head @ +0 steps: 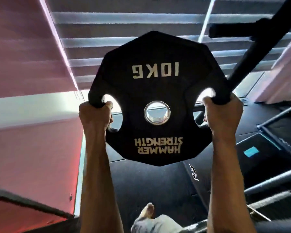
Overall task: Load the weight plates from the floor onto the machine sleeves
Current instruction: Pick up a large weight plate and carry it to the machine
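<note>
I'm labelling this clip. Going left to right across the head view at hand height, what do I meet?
pink wall → left hand, gripping one cut-out → weight plate → right hand, gripping the other cut-out → black machine frame

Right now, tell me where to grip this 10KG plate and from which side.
Grip the 10KG plate by its two rim handles flanking the centre hole, one from each side, hooked through the openings. The left hand and right hand hold it so, which looks balanced.
</note>
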